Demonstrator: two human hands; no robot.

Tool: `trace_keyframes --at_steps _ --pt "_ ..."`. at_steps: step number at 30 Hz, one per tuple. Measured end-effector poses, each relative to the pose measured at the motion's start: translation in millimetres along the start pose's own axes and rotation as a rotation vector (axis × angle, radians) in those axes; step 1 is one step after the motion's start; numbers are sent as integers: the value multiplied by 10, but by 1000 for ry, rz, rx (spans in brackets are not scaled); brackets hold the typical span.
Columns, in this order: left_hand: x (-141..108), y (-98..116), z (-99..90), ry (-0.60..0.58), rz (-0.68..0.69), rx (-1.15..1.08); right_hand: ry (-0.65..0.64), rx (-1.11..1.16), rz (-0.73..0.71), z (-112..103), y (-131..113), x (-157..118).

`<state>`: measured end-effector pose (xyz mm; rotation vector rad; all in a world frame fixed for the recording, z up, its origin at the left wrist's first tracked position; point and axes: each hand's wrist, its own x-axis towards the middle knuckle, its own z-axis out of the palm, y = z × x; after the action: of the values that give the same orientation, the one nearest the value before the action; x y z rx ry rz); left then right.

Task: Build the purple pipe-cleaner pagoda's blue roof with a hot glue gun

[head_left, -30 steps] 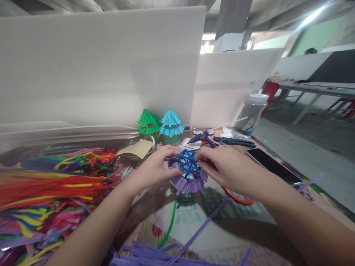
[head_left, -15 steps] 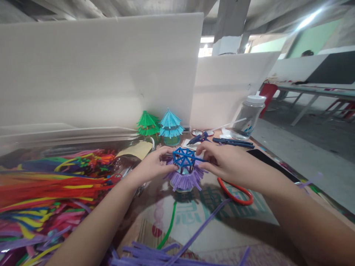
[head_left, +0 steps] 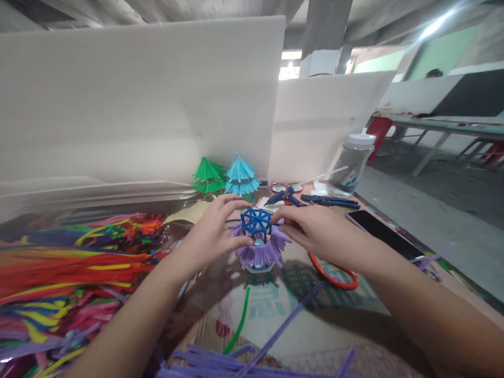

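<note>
A small pavilion model made of pipe cleaners stands in front of me, with a blue spoked frame [head_left: 255,221] on top and a purple fringed roof [head_left: 260,255] below. My left hand [head_left: 223,226] curves around its left side, fingers by the frame's upper edge and thumb low near the fringe. At the right rim, my right hand [head_left: 301,226] is closed in a pinch; a short bit of blue pipe cleaner shows at its fingertips, the rest hidden. Behind stand a green pavilion model [head_left: 209,175] and a light blue one [head_left: 241,175].
Bundles of coloured pipe cleaners [head_left: 79,268] fill the left side; purple ones [head_left: 220,363] lie in front. Rightward are red-handled scissors [head_left: 334,278], a phone [head_left: 384,234], a glue gun [head_left: 284,195], a dark blue cutter [head_left: 329,201] and a bottle [head_left: 352,165]. White boards [head_left: 137,100] stand behind.
The blue pipe cleaner that lay across the frame to my right hand now shows only a short piece. My right hand has shifted slightly left, and the left fingers reach further over the frame.
</note>
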<state>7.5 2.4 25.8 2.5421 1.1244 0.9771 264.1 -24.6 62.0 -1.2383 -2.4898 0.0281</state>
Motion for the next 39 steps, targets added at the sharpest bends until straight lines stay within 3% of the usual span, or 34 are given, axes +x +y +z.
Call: trace_keyframes --at_steps 11,21,39 --pt "16 47 49 -1 31 151 -2 -9 28 -45 28 29" --pt "11 77 37 -12 25 148 -61 -15 39 -57 41 27" --pt "-8 99 40 -10 12 159 -42 -10 -11 -60 62 36"
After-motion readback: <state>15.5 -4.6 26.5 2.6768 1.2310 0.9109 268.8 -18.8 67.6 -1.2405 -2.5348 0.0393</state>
